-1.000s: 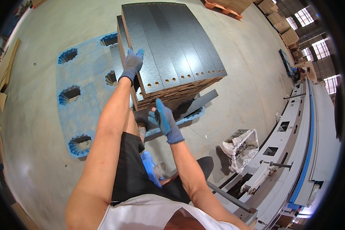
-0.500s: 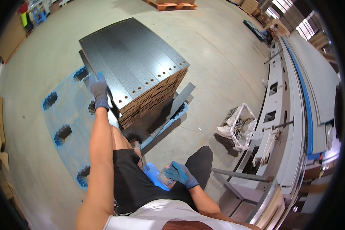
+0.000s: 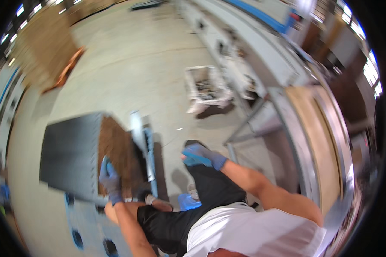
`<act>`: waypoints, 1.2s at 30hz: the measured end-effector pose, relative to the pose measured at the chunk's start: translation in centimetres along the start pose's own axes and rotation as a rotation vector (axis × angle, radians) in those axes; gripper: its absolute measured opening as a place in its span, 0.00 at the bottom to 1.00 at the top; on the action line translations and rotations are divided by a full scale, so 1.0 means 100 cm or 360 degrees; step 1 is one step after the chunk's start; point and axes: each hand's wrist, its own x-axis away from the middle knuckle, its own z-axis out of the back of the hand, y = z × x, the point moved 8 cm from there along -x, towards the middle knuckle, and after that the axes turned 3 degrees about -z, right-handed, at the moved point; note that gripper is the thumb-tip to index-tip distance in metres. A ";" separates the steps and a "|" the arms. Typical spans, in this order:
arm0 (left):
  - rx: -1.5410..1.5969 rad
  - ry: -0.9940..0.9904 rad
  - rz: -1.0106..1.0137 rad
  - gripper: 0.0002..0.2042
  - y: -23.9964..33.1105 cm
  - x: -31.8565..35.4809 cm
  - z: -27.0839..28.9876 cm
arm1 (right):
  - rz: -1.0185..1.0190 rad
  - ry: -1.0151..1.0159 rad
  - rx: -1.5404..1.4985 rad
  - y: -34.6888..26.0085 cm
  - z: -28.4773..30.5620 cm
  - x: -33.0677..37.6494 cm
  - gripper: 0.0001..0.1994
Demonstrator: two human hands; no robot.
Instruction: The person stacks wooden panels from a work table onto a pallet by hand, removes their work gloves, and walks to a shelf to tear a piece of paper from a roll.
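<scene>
My left hand, in a grey-blue glove, is in front of the stack of flat metal panels. Its fingers are stretched out and nothing shows in them. The dark grey top panel has a row of holes along one edge, and the stack's side looks brown and layered. Over my right knee is my gloved right hand; motion blur hides how its fingers lie. A bright blue plastic-looking thing lies low between my legs, partly covered by my shorts.
Under the stack is a blue pallet with dark openings. A metal strip sticks out beside it. Ahead stands a white-lined bin holding small parts. A metal-framed bench and a long grey machine run along the right.
My view has swung to the right, so the stack now appears lower left and the bench nearer. My right hand has risen from my lap to over my right knee.
</scene>
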 end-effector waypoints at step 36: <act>-0.0289 -0.1518 0.0232 0.18 -0.074 0.067 -0.196 | -0.1097 0.1977 0.1565 -0.049 0.347 0.394 0.10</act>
